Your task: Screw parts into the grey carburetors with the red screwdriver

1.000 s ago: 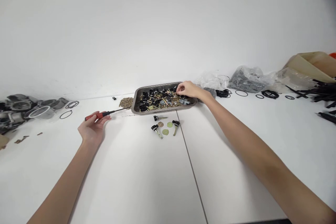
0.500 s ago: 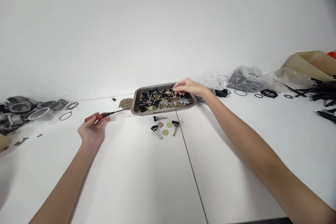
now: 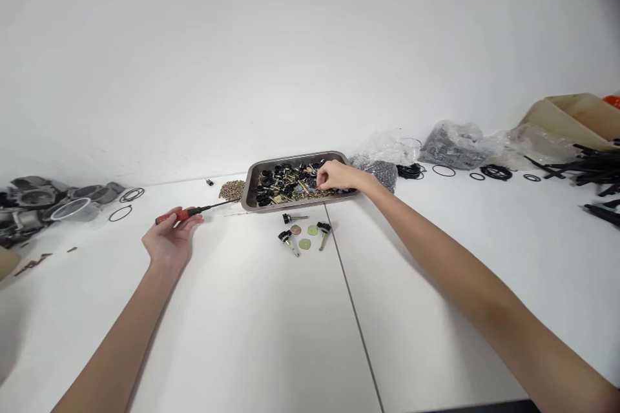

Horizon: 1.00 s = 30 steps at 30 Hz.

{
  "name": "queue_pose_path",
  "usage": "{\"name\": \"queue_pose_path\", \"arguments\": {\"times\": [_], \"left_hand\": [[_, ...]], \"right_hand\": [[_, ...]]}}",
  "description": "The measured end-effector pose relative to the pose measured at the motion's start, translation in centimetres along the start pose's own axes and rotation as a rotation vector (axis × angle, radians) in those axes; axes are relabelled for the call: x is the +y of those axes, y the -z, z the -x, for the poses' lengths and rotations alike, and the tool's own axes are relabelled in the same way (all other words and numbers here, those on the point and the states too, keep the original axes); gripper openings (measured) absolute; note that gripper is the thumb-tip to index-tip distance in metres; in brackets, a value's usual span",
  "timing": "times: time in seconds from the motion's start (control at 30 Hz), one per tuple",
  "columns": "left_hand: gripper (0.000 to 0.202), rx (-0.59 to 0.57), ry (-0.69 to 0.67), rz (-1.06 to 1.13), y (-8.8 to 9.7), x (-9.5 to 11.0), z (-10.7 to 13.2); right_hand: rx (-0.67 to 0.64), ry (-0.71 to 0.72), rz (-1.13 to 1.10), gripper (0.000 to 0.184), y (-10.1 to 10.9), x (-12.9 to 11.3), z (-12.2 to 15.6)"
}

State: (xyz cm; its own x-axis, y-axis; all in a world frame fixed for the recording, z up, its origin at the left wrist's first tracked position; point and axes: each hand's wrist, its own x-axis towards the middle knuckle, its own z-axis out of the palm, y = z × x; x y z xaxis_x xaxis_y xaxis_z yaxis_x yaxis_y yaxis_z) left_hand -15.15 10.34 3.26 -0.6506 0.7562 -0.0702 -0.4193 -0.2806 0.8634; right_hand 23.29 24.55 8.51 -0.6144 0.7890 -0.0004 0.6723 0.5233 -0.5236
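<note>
A red-handled screwdriver (image 3: pixel 183 214) rests in my left hand (image 3: pixel 170 240), its dark shaft pointing right toward a pile of small brass-coloured parts (image 3: pixel 232 190). My right hand (image 3: pixel 335 175) is over the right half of a metal tray (image 3: pixel 271 208), fingers pinched together among mixed black, brass and grey parts (image 3: pixel 290 184). Whatever is between those fingertips is too small to make out. In front of the tray lie three black-headed parts with metal stems (image 3: pixel 289 242), around two green discs (image 3: pixel 305 244) and one brownish disc (image 3: pixel 295 230).
Grey metal housings (image 3: pixel 36 197) and a clear plastic cup (image 3: pixel 76 210) stand at the left. Toward the right are plastic bags of dark parts (image 3: pixel 450 145), black rings (image 3: pixel 496 172), black rods (image 3: pixel 600 168) and a beige bin (image 3: pixel 571 117). A white wall (image 3: pixel 290 45) closes the back.
My right hand has moved down and slightly toward me within the tray, its fingers now more curled. My left hand and the screwdriver have stayed nearly still.
</note>
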Motion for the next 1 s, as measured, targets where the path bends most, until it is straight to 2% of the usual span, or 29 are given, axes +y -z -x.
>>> {"name": "queue_pose_path", "arguments": {"times": [0.23, 0.53, 0.73, 0.93, 1.0], "left_hand": [[0.019, -0.005, -0.001, 0.005, 0.2, -0.1, -0.1], [0.022, -0.012, -0.001, -0.020, 0.3, -0.2, -0.2], [0.021, -0.012, -0.001, -0.043, 0.1, -0.1, 0.0], [0.018, 0.002, -0.002, -0.040, 0.1, 0.1, 0.1], [0.016, 0.000, -0.009, -0.019, 0.1, 0.1, 0.1]], "right_hand": [[-0.038, -0.002, 0.172, 0.011, -1.3, -1.4, -0.2], [-0.022, 0.008, 0.207, 0.016, -2.5, -0.8, -1.1], [0.019, 0.033, 0.042, 0.017, -2.5, -0.4, -1.0], [0.134, 0.038, -0.260, 0.010, -0.5, -0.1, -0.3], [0.153, 0.041, -0.402, 0.014, 0.2, 0.1, 0.0]]}}
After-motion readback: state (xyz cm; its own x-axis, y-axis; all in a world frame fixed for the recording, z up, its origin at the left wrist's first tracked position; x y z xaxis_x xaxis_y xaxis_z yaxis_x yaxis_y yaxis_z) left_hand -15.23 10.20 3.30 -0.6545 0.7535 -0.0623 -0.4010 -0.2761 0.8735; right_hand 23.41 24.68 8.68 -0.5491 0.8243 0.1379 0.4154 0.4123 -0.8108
